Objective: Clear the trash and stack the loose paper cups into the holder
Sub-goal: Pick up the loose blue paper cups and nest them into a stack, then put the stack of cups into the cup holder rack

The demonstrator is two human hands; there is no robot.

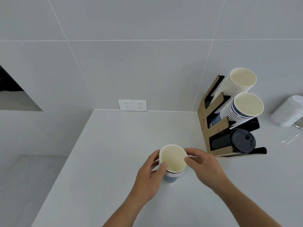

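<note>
A short stack of nested paper cups point(172, 163), white rims over a blue-grey wall, stands on the white counter point(114, 145). My left hand point(150, 174) wraps its left side. My right hand point(202, 166) pinches the top cup's right rim with thumb and fingertips. The brown cardboard cup holder point(205, 122) stands at the right rear. Its upper slot carries a tilted stack of white cups point(237, 82), its middle slot a stack of blue-and-white cups point(242, 107), and its lowest slot black lids point(241, 141).
Two white wall sockets point(132, 105) sit just above the counter's back edge. A white paper roll point(290, 112) lies at the far right beside a glint of metal. The counter's left edge drops to a lower grey surface point(32, 177). Grey tiled wall behind.
</note>
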